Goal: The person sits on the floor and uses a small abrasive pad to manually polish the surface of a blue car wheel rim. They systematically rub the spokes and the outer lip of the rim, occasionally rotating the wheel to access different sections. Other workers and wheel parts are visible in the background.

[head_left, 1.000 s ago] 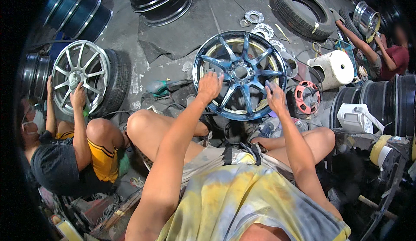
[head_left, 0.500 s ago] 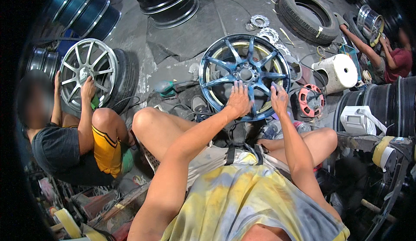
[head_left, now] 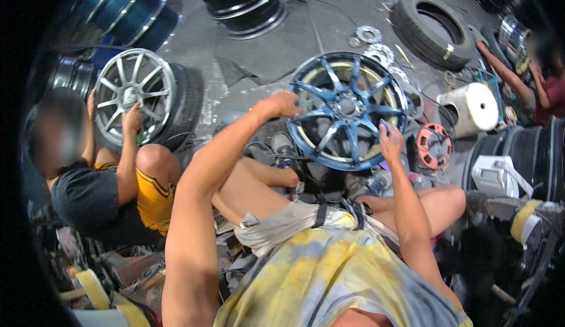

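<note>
Blue, streaked with paler, cloudy patches, coats the spokes of the wheel (head_left: 338, 108) that sits just beyond the person's crossed legs, near the middle of the scene. Judging by that uneven finish, work on it looks under way rather than complete: all the spokes carry some blue, yet light smears remain on several of them, and pale yellowish bands show inside the barrel behind. How much is left cannot be told from this view. At the wheel's left edge, the left hand (head_left: 287, 104) is bent over with its fingers curled narrowly; it is blurred, so whether it grips the rim or anything else I cannot tell. On the right side, the right hand (head_left: 390, 143) is raised at the rim with its fingers partly folded and close together; a bluish spot shows at the fingertips, but whether that is a small held object or only colour on the skin is unclear. Just to the right of the wheel lies a coral-red ring-shaped part (head_left: 422, 140), with a white drum-like piece (head_left: 456, 110) farther right and a tyre (head_left: 415, 30) on the far right floor. To the left, a co-worker (head_left: 85, 200) sits with a hand on a silver spoked wheel (head_left: 120, 83).
</note>
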A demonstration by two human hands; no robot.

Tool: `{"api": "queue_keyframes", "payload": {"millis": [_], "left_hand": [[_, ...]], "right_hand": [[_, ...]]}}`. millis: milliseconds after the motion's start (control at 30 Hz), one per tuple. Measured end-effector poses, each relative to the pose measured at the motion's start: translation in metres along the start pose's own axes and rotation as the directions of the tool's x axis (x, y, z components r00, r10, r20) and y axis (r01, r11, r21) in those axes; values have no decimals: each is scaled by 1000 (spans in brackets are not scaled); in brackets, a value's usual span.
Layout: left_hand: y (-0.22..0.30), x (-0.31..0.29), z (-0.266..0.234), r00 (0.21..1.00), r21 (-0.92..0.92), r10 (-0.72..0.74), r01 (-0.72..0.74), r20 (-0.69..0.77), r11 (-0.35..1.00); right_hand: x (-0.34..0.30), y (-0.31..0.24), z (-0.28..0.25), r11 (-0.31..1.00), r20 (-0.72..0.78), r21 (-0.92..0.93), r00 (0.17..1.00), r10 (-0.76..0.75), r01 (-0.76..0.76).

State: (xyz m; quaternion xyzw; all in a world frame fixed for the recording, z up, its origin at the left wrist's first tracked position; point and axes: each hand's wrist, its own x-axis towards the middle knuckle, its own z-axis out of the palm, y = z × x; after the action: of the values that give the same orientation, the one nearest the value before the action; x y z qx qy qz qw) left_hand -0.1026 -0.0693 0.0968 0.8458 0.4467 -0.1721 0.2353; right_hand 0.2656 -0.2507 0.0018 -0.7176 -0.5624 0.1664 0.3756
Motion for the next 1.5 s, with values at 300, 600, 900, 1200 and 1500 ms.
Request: {"api": "queue_keyframes", "payload": {"millis": [300, 600, 900, 1200, 1500], "left_hand": [[-277, -178, -372, 278, -255, -712, 801, -645, 543], [-213, -119, -284, 689, -290, -489, 394, -535, 872], [65, -10, 28, 946, 84, 133, -113, -296, 990], [117, -1, 114, 926, 329, 154, -35, -344, 944], [159, 12, 142, 868, 250, 299, -211, -396, 945]], "right_hand": [[1, 0, 0, 995, 62, -51, 994, 85, -82], [5, 19, 3, 998, -25, -61, 1000, -5, 3], [3, 20, -4, 997, 1, -33, 998, 67, -67], [0, 7, -4, 999, -19, -15, 999, 41, -41], [4, 13, -4, 999, -18, -1, 999, 47, -47]]}}
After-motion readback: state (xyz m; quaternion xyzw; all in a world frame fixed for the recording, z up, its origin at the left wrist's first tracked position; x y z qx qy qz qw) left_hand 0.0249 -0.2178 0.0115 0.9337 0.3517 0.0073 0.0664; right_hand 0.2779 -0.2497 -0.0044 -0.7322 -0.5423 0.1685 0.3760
